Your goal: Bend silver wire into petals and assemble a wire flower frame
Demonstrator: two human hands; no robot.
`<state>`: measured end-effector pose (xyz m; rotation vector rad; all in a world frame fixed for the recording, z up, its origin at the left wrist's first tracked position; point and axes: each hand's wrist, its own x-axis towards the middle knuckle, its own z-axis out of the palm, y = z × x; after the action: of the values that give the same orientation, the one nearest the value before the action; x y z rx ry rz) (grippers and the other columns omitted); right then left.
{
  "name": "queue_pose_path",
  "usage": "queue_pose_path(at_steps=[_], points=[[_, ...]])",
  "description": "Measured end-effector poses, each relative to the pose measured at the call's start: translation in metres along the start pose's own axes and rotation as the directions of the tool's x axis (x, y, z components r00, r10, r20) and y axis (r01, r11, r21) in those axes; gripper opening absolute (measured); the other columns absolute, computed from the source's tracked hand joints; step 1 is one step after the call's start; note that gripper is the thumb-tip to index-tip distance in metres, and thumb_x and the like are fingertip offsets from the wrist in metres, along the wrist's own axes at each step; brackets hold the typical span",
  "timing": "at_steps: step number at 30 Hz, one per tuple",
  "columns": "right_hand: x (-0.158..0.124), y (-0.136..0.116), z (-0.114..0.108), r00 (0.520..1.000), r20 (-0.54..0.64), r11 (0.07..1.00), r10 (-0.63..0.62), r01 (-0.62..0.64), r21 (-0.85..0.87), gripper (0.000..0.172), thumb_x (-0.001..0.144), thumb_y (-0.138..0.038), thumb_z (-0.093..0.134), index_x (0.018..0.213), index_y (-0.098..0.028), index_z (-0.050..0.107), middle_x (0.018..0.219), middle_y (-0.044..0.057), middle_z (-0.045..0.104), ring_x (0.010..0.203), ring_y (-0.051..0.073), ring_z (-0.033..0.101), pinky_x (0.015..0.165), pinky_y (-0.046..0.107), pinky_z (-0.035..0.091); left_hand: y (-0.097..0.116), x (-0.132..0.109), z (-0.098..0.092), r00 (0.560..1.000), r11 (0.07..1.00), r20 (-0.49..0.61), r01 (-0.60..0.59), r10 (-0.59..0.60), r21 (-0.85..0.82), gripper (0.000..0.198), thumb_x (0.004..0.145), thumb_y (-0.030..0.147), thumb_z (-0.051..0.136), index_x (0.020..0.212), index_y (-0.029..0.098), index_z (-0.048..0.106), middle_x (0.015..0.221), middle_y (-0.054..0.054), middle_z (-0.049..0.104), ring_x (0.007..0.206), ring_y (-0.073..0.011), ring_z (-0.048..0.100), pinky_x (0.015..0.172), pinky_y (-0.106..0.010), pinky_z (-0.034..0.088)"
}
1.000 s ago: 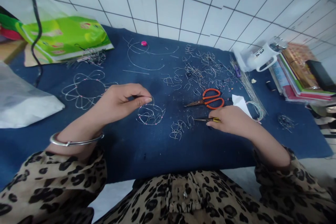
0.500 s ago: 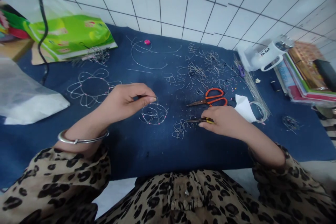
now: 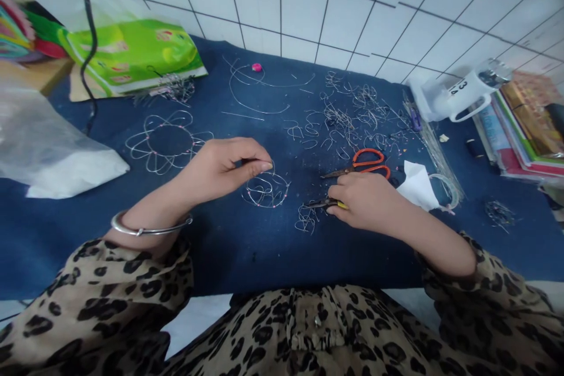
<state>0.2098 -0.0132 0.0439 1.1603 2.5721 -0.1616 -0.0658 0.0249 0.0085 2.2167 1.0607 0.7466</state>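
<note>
My left hand (image 3: 229, 167) pinches a thin wire end between thumb and forefinger. That wire rises from a small silver wire ring (image 3: 274, 206) with pink marks and curled wire inside it, just below the fingertips. My right hand (image 3: 368, 197) is closed around pliers (image 3: 324, 204) with yellow on the handle; most of the handles are hidden in the palm. The pliers' jaws point left, over a little heap of bent wire pieces (image 3: 305, 222). Orange-handled scissors (image 3: 371, 157) lie right behind the right hand, partly covered by it.
A flower-shaped wire piece (image 3: 170, 140) lies left on the blue cloth. Bent wire scraps (image 3: 339, 117) spread at the back. A green packet (image 3: 136, 59) and plastic bag (image 3: 79, 164) stand left; a white mug (image 3: 469, 97), straight wires (image 3: 434, 150) and books (image 3: 524, 141) are right.
The whole view has shifted slightly. My right hand has moved left with the pliers, closer to the wire ring and over the small heap. My left hand keeps its pinch.
</note>
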Motion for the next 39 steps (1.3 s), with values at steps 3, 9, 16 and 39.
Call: queue_pose_path(at_steps=[3,9,16,39], points=[[-0.001,-0.003,0.0,1.0,-0.019,0.999,-0.02,0.02,-0.032,0.019,0.082,-0.036,0.056,0.082,-0.019,0.062,0.083,0.007,0.064,0.082,0.023,0.059,0.064,0.031,0.039,0.0,0.0,0.0,1.0,1.0,-0.001,-0.013,0.013,0.015,0.012,0.085,0.028,0.055,0.085,0.02,0.064,0.08,-0.001,0.065,0.071,-0.0116,0.06,0.065,-0.022,0.045],[-0.006,-0.007,0.001,0.999,-0.036,0.996,-0.018,0.015,-0.083,0.014,0.084,-0.031,0.055,0.082,-0.018,0.062,0.08,0.006,0.064,0.077,0.022,0.058,0.061,0.03,0.036,0.001,0.001,0.0,1.0,1.0,0.002,-0.007,0.007,0.019,0.014,0.085,0.03,0.055,0.085,0.021,0.065,0.08,-0.001,0.066,0.071,-0.0123,0.061,0.064,-0.023,0.045],[-0.009,0.004,0.005,0.998,-0.039,0.998,0.056,-0.055,0.025,0.022,0.085,-0.039,0.053,0.083,-0.02,0.062,0.079,0.003,0.065,0.076,0.019,0.061,0.057,0.027,0.033,0.002,0.001,-0.001,1.0,1.0,-0.001,-0.021,0.021,0.022,0.016,0.086,0.03,0.054,0.084,0.019,0.064,0.08,-0.002,0.066,0.07,-0.0119,0.06,0.064,-0.023,0.045],[0.006,0.023,0.027,0.984,-0.033,0.958,0.177,-0.164,0.236,0.033,0.088,-0.048,0.045,0.092,-0.021,0.064,0.09,0.004,0.068,0.081,0.019,0.062,0.061,0.026,0.037,0.001,0.002,-0.002,1.0,0.999,-0.001,-0.021,0.021,0.046,0.012,0.087,0.026,0.054,0.087,0.018,0.063,0.082,-0.002,0.065,0.073,-0.0103,0.06,0.066,-0.021,0.045]])
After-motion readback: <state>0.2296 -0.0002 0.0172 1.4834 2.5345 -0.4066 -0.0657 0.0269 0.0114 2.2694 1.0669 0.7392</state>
